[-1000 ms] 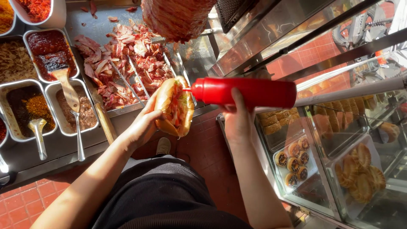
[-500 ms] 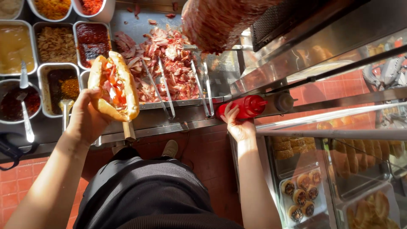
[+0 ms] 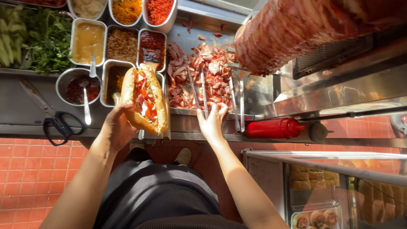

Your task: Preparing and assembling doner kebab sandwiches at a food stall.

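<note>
Sandwich (image 3: 145, 101), already filled with meat and sauce, sits cupped in the left hand (image 3: 115, 127), while the right hand (image 3: 212, 122) closes its grip on tongs (image 3: 197, 93) beside it.

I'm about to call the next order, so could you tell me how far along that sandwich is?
Done: the sandwich in the left hand is split and already filled with meat and red sauce, and the red squeeze bottle lies on the counter ledge. In hand: the right hand is at the tongs resting in the tray of sliced meat. Left: the sandwich is unwrapped and open.
</note>
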